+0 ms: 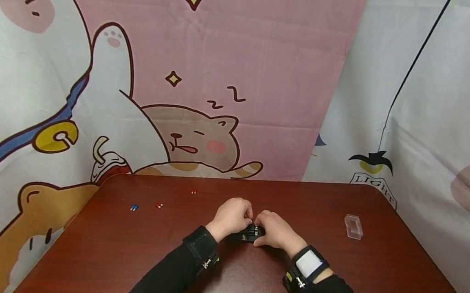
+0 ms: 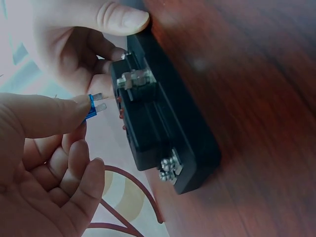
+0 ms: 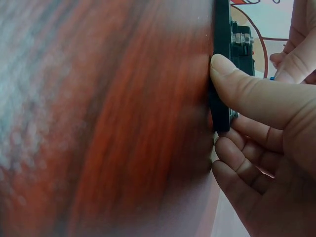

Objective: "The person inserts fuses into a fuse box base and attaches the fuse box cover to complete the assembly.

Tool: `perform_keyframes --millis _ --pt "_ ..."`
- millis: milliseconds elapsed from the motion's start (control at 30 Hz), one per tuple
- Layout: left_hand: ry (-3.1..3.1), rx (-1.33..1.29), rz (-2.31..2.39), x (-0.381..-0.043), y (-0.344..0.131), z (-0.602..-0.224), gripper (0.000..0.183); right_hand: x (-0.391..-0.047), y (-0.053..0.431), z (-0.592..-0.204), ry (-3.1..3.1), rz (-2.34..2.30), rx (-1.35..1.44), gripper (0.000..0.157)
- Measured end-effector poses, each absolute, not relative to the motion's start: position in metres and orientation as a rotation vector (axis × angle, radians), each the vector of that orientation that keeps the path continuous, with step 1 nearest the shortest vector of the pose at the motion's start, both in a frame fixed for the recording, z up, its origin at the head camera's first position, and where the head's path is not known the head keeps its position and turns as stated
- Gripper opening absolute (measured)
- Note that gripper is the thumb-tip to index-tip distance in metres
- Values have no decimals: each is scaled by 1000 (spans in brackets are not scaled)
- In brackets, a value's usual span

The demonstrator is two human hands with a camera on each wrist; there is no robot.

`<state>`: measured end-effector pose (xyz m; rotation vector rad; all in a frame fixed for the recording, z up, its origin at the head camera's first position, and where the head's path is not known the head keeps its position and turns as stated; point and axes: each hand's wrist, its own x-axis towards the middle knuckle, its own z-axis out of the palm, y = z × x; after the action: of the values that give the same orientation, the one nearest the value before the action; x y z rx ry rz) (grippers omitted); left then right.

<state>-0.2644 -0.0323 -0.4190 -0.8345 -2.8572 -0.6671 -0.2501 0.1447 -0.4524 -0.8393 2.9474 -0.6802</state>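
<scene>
Between red fuses (image 1: 158, 205) and clear box (image 1: 354, 227), left hand (image 1: 232, 216) pinches blue fuse (image 2: 92, 107), right hand (image 1: 277, 231) black block (image 2: 173, 111).

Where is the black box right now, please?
In the head view, the black box is just right of centre, between the left hand and the right hand, which grips it, left of the clear case.

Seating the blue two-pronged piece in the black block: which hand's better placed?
Left hand, I'd say: it pinches the blue piece just off the black block, prongs facing it. The right hand grips one end of the block, so it seems better suited to steadying.
</scene>
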Motion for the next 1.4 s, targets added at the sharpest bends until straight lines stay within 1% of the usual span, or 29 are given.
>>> perform_keyframes --millis 133,533,867,1233,1400 --pt "-2857 -837 -615 -265 -31 -420 7 -250 144 -451 2943 -684 -823 40" --pt "-2815 -852 -536 -267 -28 -426 10 -249 144 -450 2963 -656 -844 41" --pt "-2821 -858 -536 -267 -26 -430 11 -249 146 -451 2968 -650 -871 41" --pt "-2855 -854 -555 -269 -26 -431 9 -251 145 -454 2952 -676 -821 40" --pt "-2853 -848 -550 -269 -25 -430 11 -251 145 -454 2956 -673 -819 40"
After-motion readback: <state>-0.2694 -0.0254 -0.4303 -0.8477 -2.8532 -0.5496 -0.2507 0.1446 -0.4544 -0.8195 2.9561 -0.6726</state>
